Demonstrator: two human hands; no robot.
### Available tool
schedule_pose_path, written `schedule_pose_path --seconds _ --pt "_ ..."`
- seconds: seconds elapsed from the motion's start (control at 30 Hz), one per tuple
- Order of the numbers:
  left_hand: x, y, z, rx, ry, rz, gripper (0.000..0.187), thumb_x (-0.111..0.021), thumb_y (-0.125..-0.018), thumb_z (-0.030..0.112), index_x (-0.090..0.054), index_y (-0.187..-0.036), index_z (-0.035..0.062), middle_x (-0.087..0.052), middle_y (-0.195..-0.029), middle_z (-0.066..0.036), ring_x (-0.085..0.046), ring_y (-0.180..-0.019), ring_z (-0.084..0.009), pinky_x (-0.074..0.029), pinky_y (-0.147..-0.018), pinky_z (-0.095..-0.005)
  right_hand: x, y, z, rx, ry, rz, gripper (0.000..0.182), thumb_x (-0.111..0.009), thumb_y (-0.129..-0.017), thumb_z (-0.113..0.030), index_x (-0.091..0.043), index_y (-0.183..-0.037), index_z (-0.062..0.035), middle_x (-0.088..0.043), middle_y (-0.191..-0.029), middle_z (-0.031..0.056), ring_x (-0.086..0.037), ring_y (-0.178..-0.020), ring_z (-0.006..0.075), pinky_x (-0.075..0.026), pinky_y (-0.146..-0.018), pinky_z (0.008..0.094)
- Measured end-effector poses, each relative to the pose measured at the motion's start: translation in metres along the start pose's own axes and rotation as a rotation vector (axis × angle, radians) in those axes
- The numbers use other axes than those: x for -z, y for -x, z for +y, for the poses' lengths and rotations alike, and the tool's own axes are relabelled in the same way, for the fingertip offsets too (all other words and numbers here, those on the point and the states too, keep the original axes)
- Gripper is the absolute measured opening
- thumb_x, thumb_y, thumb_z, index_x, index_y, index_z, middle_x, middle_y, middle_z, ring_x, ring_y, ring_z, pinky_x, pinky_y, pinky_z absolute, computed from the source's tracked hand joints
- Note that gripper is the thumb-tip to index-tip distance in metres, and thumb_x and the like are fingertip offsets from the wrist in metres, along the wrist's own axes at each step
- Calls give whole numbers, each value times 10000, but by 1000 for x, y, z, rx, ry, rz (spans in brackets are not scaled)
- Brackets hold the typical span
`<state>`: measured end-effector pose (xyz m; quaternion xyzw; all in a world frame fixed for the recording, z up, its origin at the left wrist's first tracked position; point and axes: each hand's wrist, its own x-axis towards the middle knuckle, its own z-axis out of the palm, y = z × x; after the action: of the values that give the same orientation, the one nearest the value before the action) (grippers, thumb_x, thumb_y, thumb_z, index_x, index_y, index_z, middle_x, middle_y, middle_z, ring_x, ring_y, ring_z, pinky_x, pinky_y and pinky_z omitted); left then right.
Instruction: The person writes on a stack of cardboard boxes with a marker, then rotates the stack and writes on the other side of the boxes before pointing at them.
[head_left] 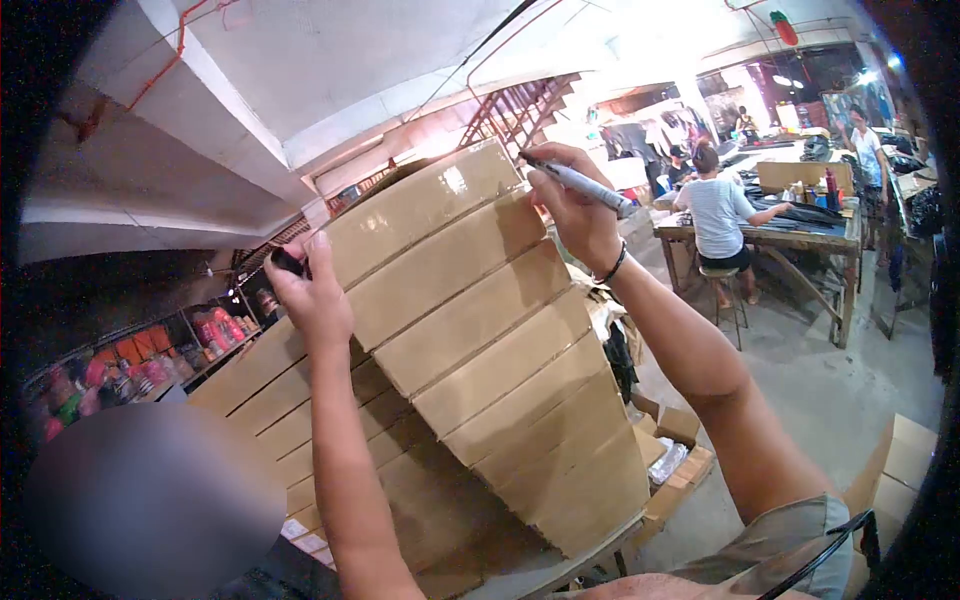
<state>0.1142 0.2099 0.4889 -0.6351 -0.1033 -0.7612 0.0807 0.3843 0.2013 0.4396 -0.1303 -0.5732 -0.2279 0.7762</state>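
Note:
A tall stack of brown cardboard boxes (470, 290) leans across the middle of the head view, with clear tape shining on the top one. My right hand (575, 205) grips a grey-white marker (580, 184) at the top right corner of the stack. The marker's dark tip points left, close to the top box's edge; whether it touches cannot be made out. At the stack's upper left side, my left hand (315, 295) is closed around a small black marker cap (288, 262), its fingers beside the top box.
More cardboard boxes (275, 375) stand behind my left forearm. A blurred person is close at lower left. Shelves with colourful thread spools (220, 328) line the left. At right, a person (715, 215) sits at a wooden worktable (845, 240). Open cartons (680, 490) lie at lower right.

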Motion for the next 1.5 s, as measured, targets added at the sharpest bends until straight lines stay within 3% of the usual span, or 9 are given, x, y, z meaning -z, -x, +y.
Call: schedule_pose_path --seconds 0.2,0.47,0.7,0.9,1.0,1.07,1.23,1.3,1.5 --pt "7 3 0 9 6 27 201 -496 -864 209 -433 -910 23 -491 -847 -38 -457 -807 -114 -366 -788 -260 -14 -29 11 222 32 57 216 -534 -819 -52 -479 -1022 -2 -544 -886 62 -539 -702 84 -445 -649 209" --pt "11 3 1 -6 -57 37 160 -469 -879 198 -422 -868 45 -488 -866 -31 -444 -833 -112 -351 -803 -260 -43 -42 14 -116 -631 181 207 -538 -808 -76 -504 -1008 -36 -533 -867 49 -512 -735 99 -429 -650 225" --pt "12 3 -5 -12 4 68 170 -489 -872 243 -416 -821 98 -421 -791 23 -396 -759 -82 -336 -732 -232 -43 -33 1 -103 -613 192 192 -519 -825 -77 -494 -1013 -44 -505 -846 35 -495 -676 85 -435 -599 216" --pt "11 4 -5 -39 16 81 166 -492 -870 240 -428 -830 92 -437 -810 20 -409 -774 -89 -337 -757 -249 -45 -35 12 101 -345 228 176 -518 -824 -69 -501 -997 -39 -493 -841 52 -503 -699 99 -443 -575 226" --pt "10 5 0 8 9 74 147 -466 -883 187 -406 -842 59 -495 -923 -51 -442 -864 -115 -335 -842 -270 -44 -33 5 -34 -468 189 178 -534 -807 -66 -511 -980 -30 -502 -851 82 -512 -752 152 -438 -650 261" --pt "13 5 -5 10 33 58 144 -468 -882 182 -410 -842 57 -496 -926 -53 -443 -868 -116 -333 -844 -271 -45 -36 15 97 -307 230 189 -548 -788 -68 -517 -970 -27 -509 -863 107 -507 -797 203 -419 -717 294" --pt "11 5 -3 -5 63 49 135 -474 -878 171 -420 -848 51 -505 -939 -63 -451 -884 -120 -333 -849 -278 -41 -34 14 80 -173 160 229 -501 -819 -32 -474 -1045 -11 -527 -959 75 -496 -896 132 -405 -790 241" --pt "11 4 -8 -25 62 84 141 -496 -867 220 -446 -849 90 -464 -827 11 -433 -797 -93 -343 -772 -252 -42 -35 13 91 -164 172 227 -502 -821 -40 -473 -1045 -12 -529 -943 71 -497 -890 133 -405 -793 244" --pt "7 6 -1 -20 115 82 143 -501 -865 224 -452 -817 98 -458 -811 20 -424 -773 -86 -342 -750 -240 -42 -34 16 -97 -444 164 233 -504 -836 -69 -454 -1056 -14 -517 -887 50 -506 -826 107 -418 -760 232"
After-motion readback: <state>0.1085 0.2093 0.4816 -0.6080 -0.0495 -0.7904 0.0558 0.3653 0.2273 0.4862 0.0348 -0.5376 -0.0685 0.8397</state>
